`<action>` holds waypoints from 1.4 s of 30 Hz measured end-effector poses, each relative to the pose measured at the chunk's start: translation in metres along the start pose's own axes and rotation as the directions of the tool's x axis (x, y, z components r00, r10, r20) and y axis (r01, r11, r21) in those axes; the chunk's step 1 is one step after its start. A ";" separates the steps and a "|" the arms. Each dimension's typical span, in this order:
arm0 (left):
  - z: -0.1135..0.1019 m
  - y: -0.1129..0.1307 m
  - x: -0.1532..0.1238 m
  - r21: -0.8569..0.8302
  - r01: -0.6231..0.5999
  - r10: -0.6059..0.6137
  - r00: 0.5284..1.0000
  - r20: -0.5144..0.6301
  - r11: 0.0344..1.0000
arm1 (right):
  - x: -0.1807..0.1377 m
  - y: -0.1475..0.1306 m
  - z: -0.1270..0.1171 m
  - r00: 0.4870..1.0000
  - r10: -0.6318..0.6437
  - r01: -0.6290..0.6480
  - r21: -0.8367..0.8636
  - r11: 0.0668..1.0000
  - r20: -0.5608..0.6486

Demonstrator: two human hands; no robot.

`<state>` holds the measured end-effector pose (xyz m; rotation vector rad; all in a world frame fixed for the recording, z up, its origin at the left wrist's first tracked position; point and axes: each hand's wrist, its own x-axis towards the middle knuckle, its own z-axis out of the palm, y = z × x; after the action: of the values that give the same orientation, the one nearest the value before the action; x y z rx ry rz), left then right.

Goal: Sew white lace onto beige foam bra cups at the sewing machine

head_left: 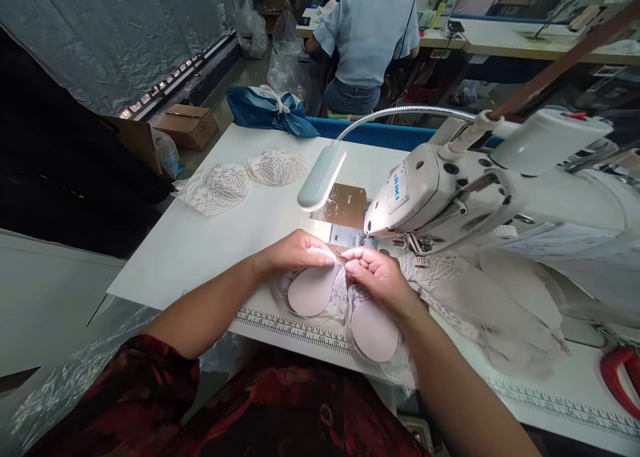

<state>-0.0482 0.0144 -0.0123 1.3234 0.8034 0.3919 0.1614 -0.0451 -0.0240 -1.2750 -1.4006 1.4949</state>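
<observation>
A pale pink lace bra (313, 290) with two padded cups lies partly over the table's front edge. My left hand (303, 252) pinches its upper edge near the middle, above the left cup. Close beside it, my right hand (375, 270) has its thumb and fingers closed on the same middle part, above the right cup. Something thin and brownish shows between the fingertips, too small to name. Just beyond my hands is the head of the white sewing machine (420, 197), with its needle area to the right of my fingers.
Two lace cups (215, 187) lie at the table's far left. A lamp (323, 177) on a bendy neck hangs over the machine bed. More pale lace fabric (500, 297) is heaped at right, near red-handled scissors (623, 380). A blue bundle (273, 110) and a seated person (367, 44) are beyond.
</observation>
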 end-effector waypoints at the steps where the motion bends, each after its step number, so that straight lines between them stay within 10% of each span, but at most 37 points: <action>1: 0.000 0.000 0.000 0.005 0.004 -0.004 1.000 0.005 1.000 | 0.001 0.000 0.003 1.000 -0.012 0.012 -0.011 1.000 -0.008; 9: -0.007 -0.003 0.004 -0.089 0.052 -0.053 0.999 -0.009 0.995 | -0.009 -0.007 -0.016 0.992 -0.003 -0.033 -0.288 0.957 -0.125; 13: -0.018 -0.006 0.002 -0.109 0.025 -0.030 0.999 -0.045 0.994 | -0.037 -0.022 -0.037 0.985 0.052 -0.153 -0.701 0.696 -0.163; 19: -0.017 0.002 -0.009 0.229 -0.023 0.014 0.999 0.039 0.973 | -0.067 -0.010 -0.034 0.969 0.107 -0.248 -0.882 0.401 -0.223; 25: -0.002 0.022 -0.034 0.799 -0.123 0.063 0.992 0.107 0.589 | -0.069 -0.020 -0.017 0.974 -0.126 -0.065 -0.770 0.634 -0.186; 31: -0.057 0.045 -0.068 0.945 0.122 0.249 0.947 -0.202 0.304 | -0.011 -0.037 0.027 0.964 -0.267 0.197 -0.636 0.746 -0.014; 37: -0.143 0.055 -0.073 0.885 0.395 0.764 0.484 -0.427 0.245 | 0.099 -0.062 0.069 0.764 -0.643 0.500 -0.675 0.543 0.049; 42: -0.161 0.021 -0.063 0.849 0.463 0.517 0.677 -0.524 0.254 | 0.159 -0.058 0.081 0.810 -0.565 0.475 -0.740 0.476 0.157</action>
<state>-0.2019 0.0898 0.0209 2.4652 1.9966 0.4879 0.0351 0.0928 -0.0027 -1.1567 -2.2068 0.3641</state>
